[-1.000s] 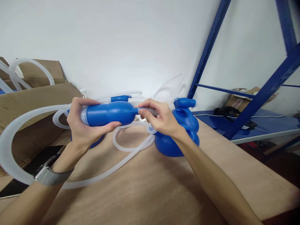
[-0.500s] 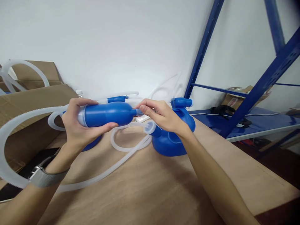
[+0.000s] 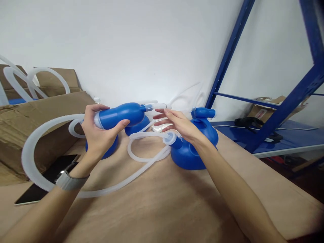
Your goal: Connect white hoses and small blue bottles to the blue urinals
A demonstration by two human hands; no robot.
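My left hand (image 3: 100, 126) is wrapped round a blue bottle-shaped plastic part (image 3: 124, 114), held sideways above the table. A ribbed translucent hose (image 3: 31, 148) runs from its wide end, looping round my left forearm. On its narrow tip, pointing right, sits a short clear tube piece (image 3: 149, 107). Just right of that tip is my right hand (image 3: 177, 123), fingers spread and apart from the part; I make out nothing held in it. Behind my right hand stands a blue jug-like container (image 3: 186, 158) with a translucent collar (image 3: 169, 137) on its spout.
An opened cardboard box (image 3: 50, 104) with hoses stands at the left, a dark phone-like slab (image 3: 48, 177) beside it. More blue containers (image 3: 111, 148) sit behind my left hand. A similar blue part (image 3: 205, 112) rests atop the jug. Blue shelving (image 3: 278, 108) rises at the right.
My right hand has let go of the clear tip, and its fingers have spread. The blue part now tilts up towards its tip. The view has shifted left.
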